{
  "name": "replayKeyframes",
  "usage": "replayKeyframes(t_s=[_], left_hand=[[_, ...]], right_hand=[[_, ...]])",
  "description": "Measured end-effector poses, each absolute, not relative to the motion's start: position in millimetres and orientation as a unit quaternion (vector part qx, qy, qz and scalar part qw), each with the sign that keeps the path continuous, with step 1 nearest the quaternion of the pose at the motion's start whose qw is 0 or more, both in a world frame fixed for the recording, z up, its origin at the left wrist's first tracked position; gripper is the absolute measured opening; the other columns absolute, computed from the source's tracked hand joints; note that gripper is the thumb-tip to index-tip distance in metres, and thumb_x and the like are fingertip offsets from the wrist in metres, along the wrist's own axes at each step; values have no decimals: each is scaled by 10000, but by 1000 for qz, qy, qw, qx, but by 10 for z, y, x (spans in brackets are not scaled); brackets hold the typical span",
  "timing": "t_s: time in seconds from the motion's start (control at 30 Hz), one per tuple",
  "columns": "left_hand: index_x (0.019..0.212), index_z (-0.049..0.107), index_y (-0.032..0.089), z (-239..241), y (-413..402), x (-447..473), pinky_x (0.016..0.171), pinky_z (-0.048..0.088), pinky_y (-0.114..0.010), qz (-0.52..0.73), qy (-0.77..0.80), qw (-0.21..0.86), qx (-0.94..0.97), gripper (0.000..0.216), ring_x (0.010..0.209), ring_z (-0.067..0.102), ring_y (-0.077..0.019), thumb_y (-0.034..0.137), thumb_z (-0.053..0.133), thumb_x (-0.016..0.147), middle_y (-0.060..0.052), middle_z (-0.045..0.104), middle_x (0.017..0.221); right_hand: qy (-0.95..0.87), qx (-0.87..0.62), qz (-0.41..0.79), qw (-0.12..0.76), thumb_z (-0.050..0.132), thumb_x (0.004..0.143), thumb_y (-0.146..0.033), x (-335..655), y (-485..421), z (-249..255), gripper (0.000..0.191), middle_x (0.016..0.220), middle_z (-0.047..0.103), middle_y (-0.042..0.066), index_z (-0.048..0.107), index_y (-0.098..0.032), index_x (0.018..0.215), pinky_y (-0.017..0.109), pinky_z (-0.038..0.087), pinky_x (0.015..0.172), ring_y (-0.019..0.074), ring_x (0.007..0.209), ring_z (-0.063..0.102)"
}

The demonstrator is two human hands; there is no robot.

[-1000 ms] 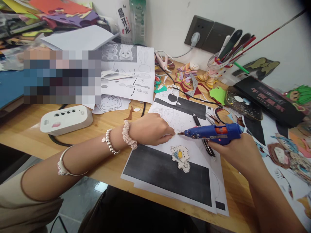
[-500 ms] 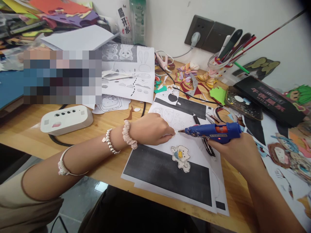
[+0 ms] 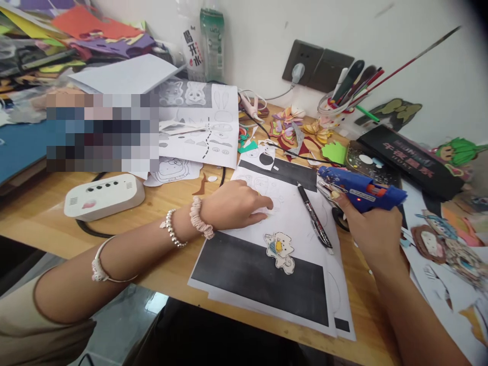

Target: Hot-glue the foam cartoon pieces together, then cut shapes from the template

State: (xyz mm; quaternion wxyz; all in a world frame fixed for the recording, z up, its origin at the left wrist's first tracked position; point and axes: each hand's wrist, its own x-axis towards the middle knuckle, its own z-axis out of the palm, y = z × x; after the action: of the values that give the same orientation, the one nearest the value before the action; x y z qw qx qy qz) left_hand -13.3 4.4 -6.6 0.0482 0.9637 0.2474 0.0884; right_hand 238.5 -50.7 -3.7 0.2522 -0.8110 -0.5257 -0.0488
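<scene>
My right hand [image 3: 381, 229] grips a blue hot glue gun [image 3: 362, 189], its nozzle pointing left over the right side of the papers. My left hand [image 3: 242, 206] hovers low over a printed sheet [image 3: 282, 218], fingers curled, with thumb and index bent toward each other; a small pale thing seems to lie between them, too small to make out. Just below that hand lies a cut-out white cat figure [image 3: 281, 250] with a yellow and blue detail, partly on the sheet's black block. Between the hands a black pen [image 3: 314, 218] rests on the paper.
A white device [image 3: 104, 195] sits at left. Behind are printed drawings [image 3: 221, 122], foam butterflies [image 3: 290, 122] and a brush cup [image 3: 335, 104]. A black box [image 3: 412, 157] and painted cut-outs [image 3: 430, 241] are at right; coloured foam scraps [image 3: 95, 30] pile up back left.
The glue gun has moved right and slightly up, away from my left fingertips, uncovering the pen. My left thumb and index have parted slightly; the view has shifted a little.
</scene>
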Motion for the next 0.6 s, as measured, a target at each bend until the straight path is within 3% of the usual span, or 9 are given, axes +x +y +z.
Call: replayKeyframes(t_s=[0.17,0.4,0.6], left_hand=[[960,590,184,-42,40,-106,518,323,-235,65,329,90,938,247,540,517,-133,336,504,785,-1,597,594],[858,617,163,-84,54,-70,611,393,-239,105,348,215,907,174,653,520,-117,227,486,763,-36,571,838],[815,628,148,-86,67,-53,632,414,-241,114,360,267,887,152,645,503,-103,180,502,736,-38,545,825]], right_hand=[[-520,-815,-34,253,528,679,-464,2369,-472,-77,362,808,615,153,610,-128,785,453,400,763,340,865,551],[-504,-771,98,376,664,591,-394,2350,-465,-48,461,916,624,95,563,-154,972,360,439,699,241,796,579],[-484,-754,147,419,648,624,-436,2365,-445,-51,339,792,622,49,594,-154,805,273,409,591,173,679,554]])
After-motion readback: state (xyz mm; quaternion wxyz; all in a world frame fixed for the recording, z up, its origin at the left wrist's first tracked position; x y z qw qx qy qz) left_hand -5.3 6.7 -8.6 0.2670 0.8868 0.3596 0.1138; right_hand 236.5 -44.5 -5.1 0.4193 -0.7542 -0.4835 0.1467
